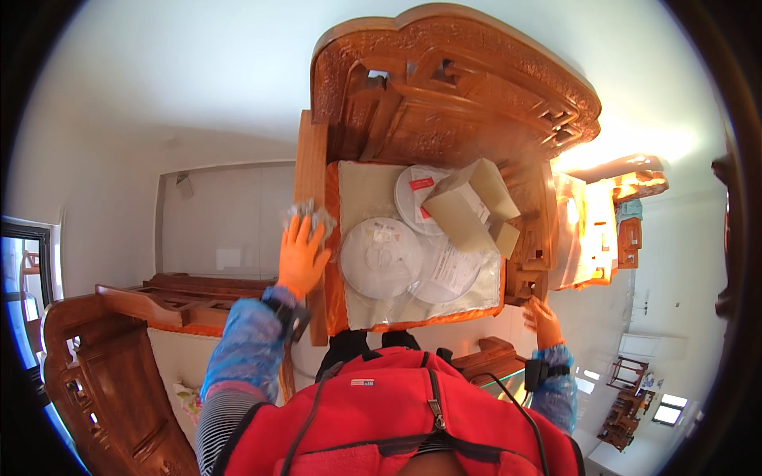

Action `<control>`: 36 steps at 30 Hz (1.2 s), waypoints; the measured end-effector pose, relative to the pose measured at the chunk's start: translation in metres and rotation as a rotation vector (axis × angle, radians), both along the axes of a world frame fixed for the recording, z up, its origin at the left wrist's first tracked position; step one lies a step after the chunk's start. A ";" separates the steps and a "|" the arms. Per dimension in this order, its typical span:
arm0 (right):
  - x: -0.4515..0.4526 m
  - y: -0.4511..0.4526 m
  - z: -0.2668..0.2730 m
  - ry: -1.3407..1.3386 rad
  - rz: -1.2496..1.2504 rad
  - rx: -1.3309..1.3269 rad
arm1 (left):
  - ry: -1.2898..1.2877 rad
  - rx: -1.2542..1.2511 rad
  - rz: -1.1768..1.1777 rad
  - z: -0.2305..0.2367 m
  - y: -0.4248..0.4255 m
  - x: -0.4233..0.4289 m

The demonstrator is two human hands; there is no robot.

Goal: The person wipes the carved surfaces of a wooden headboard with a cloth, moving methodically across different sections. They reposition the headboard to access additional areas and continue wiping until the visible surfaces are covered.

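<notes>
My left hand (300,256), in an orange glove, presses a crumpled greyish cloth or wad (309,219) against the flat armrest (311,160) of a carved wooden armchair (452,113). Near the chair's other armrest is my right hand (542,321), also gloved, with its fingers apart and nothing visible in it. Round white discs in clear plastic, one in front (381,257) and others behind (411,199), lie on the pale seat cushion (363,190) with orange edges. An open cardboard box (461,217) rests tilted on top of them beside printed paper (446,271).
More carved wooden seating stands at the lower left (119,381) and at the right (586,232). Below my right hand is a low wooden piece with a glass top (506,381). Further wooden furniture (625,416) stands far right, by the wall.
</notes>
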State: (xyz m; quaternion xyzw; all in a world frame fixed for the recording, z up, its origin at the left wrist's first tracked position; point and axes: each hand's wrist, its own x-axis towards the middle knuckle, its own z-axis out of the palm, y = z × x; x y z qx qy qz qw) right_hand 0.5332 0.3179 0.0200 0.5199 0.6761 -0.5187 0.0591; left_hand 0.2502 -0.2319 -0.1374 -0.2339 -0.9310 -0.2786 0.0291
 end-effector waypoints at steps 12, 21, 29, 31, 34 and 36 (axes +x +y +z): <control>-0.192 -0.055 0.041 0.300 0.639 0.565 | -0.062 0.070 0.292 -0.032 0.038 -0.167; -0.510 -0.151 0.169 0.570 1.120 1.772 | -0.098 -0.003 0.526 -0.023 0.074 -0.242; -0.557 -0.136 0.198 0.473 1.358 1.340 | -0.304 0.157 0.461 -0.034 0.052 -0.271; -0.560 -0.132 0.198 0.497 1.387 1.284 | -0.330 0.204 0.394 -0.039 0.045 -0.290; -0.564 -0.126 0.194 0.630 1.434 1.321 | -0.340 0.116 0.326 -0.043 0.040 -0.319; -0.566 -0.121 0.190 0.687 1.436 1.337 | -0.352 0.086 0.323 -0.043 0.042 -0.329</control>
